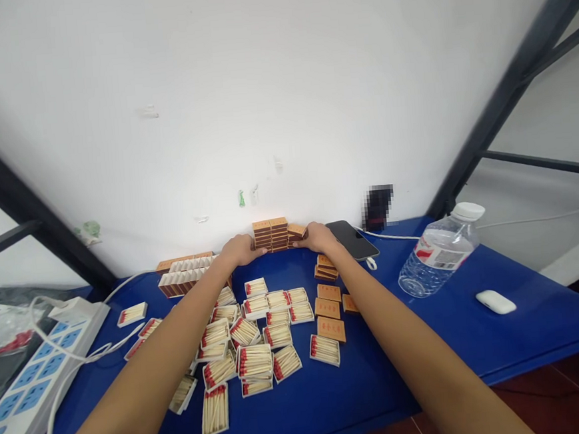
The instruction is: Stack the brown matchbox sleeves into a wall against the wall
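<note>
Both my arms reach far across the blue table [362, 378] to a stack of closed orange matchboxes [270, 234] against the white wall. My left hand [240, 249] presses the stack's left side with curled fingers. My right hand [318, 236] closes on its right side, where one matchbox [296, 230] sits tilted at the top. Between my arms lie several open matchbox trays [255, 360] full of red-tipped matches, and a few loose orange sleeves [329, 307] lie by my right forearm.
A row of matchboxes [184, 274] lies at the back left. A white power strip [31, 378] with cables is at the left edge. A dark phone [352, 238], a lying water bottle [435, 252] and a white earbud case [495, 302] are on the right.
</note>
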Demonstrator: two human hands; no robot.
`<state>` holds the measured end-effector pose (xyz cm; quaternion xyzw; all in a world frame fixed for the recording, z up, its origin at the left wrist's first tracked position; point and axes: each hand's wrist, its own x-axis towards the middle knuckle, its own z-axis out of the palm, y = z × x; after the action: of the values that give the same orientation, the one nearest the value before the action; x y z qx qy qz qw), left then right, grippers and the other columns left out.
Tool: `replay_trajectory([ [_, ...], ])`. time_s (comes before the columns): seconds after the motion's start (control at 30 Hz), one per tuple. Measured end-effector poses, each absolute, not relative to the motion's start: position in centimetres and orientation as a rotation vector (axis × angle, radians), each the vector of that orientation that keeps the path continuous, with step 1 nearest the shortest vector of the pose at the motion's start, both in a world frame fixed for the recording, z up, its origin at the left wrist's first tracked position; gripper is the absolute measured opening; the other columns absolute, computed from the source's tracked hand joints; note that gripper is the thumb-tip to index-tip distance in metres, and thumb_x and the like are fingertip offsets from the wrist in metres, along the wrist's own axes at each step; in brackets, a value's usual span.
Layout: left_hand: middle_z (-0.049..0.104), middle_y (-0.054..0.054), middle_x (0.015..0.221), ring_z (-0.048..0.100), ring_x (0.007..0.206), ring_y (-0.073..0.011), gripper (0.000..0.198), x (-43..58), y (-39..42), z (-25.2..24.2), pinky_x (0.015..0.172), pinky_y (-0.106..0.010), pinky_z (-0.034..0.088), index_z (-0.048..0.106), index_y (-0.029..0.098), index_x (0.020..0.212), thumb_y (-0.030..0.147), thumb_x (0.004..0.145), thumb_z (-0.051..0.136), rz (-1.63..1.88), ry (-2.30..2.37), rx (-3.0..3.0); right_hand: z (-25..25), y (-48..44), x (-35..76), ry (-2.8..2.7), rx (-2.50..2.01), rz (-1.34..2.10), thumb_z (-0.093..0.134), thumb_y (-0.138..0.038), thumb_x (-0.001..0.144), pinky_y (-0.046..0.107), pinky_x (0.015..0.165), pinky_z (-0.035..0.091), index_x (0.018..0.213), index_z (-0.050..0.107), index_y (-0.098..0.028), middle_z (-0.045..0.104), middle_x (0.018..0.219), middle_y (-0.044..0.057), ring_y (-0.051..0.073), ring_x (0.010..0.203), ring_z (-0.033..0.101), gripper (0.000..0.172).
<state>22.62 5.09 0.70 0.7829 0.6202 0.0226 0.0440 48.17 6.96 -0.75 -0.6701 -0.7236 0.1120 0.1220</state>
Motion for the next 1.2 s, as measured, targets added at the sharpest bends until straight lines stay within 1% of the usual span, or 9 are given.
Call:
replay_trajectory([
  [0.2,0.078,-0.014,0.103,0.073,0.095,-0.0288,0.054,22.8,5.3,0.6,0.077,-0.033,0.052,0.076,0.019,0.093,0.067,0.092,0.051,0.068,1.893,2.401,-0.6,6.8,47.8,-2.166,-1.931,0.296,0.076,-0.056,0.087,0.029,0.074,0.046,0.113,0.074,-0.014,0.076,0.118,0.019,0.029,0.106,0.072,0.05],
  [0.37,0.078,-0.015,0.102,0.073,0.094,-0.029,0.063,23.0,5.2,0.9,0.078,-0.033,0.052,0.076,0.018,0.094,0.072,0.093,0.044,0.048,1.905,2.403,-0.3,6.8,48.0,-2.197,-1.904,0.311,0.07,-0.056,0.091,0.029,0.068,0.043,0.108,0.076,-0.014,0.078,0.112,0.018,0.029,0.101,0.073,0.046],
  [0.53,0.078,-0.017,0.104,0.073,0.093,-0.0312,0.07,23.2,4.8,1.4,0.075,-0.034,0.052,0.074,0.017,0.101,0.078,0.09,0.042,0.029,1.923,2.398,-0.1,6.7,48.1,-2.215,-1.887,0.326,0.068,-0.062,0.091,0.028,0.064,0.04,0.108,0.075,-0.014,0.077,0.114,0.018,0.027,0.099,0.073,0.052],
  [0.7,0.078,-0.017,0.098,0.073,0.091,-0.0321,0.076,23.4,4.4,2.2,0.072,-0.035,0.051,0.075,0.017,0.096,0.084,0.086,0.041,0.038,1.957,2.368,0.4,6.8,48.6,-2.189,-1.95,0.363,0.064,-0.074,0.087,0.029,0.058,0.037,0.088,0.075,-0.014,0.077,0.093,0.017,0.025,0.08,0.071,0.061],
  [0.77,0.078,-0.018,0.097,0.074,0.09,-0.0322,0.08,23.5,4.3,2.4,0.072,-0.035,0.052,0.075,0.016,0.095,0.087,0.085,0.039,0.063,1.969,2.36,0.5,6.8,48.6,-2.183,-1.941,0.345,0.062,-0.076,0.087,0.029,0.058,0.037,0.085,0.074,-0.015,0.077,0.09,0.016,0.024,0.077,0.07,0.063],
  [0.93,0.077,-0.019,0.098,0.073,0.092,-0.0345,0.085,23.8,4.2,2.6,0.072,-0.037,0.053,0.074,0.015,0.098,0.09,0.083,0.036,0.135,2.022,2.354,0.3,6.8,48.1,-2.12,-1.955,0.289,0.06,-0.078,0.087,0.029,0.063,0.041,0.102,0.073,-0.014,0.076,0.099,0.019,0.027,0.086,0.071,0.067],
  [1.0,0.077,-0.02,0.099,0.073,0.091,-0.0345,0.088,24.0,4.2,2.6,0.072,-0.037,0.053,0.074,0.015,0.098,0.091,0.084,0.031,0.153,2.041,2.348,0.2,6.8,48.1,-2.124,-1.946,0.292,0.06,-0.078,0.087,0.03,0.064,0.042,0.103,0.072,-0.014,0.076,0.1,0.019,0.028,0.088,0.071,0.067],
  [1.1,0.076,-0.021,0.1,0.074,0.091,-0.0338,0.09,24.4,4.1,2.7,0.074,-0.036,0.054,0.074,0.015,0.096,0.092,0.084,0.028,0.149,2.103,2.313,0.5,6.8,48.4,-2.163,-1.929,0.328,0.061,-0.077,0.087,0.031,0.063,0.042,0.094,0.073,-0.015,0.076,0.093,0.018,0.028,0.083,0.071,0.064],
  [1.2,0.076,-0.022,0.102,0.074,0.094,-0.0344,0.09,24.6,4.1,2.7,0.077,-0.037,0.054,0.075,0.014,0.098,0.091,0.085,0.029,0.15,2.138,2.297,1.0,6.6,48.6,-2.162,-1.914,0.323,0.056,-0.076,0.091,0.032,0.061,0.041,0.082,0.073,-0.016,0.075,0.084,0.016,0.026,0.076,0.069,0.063],
])
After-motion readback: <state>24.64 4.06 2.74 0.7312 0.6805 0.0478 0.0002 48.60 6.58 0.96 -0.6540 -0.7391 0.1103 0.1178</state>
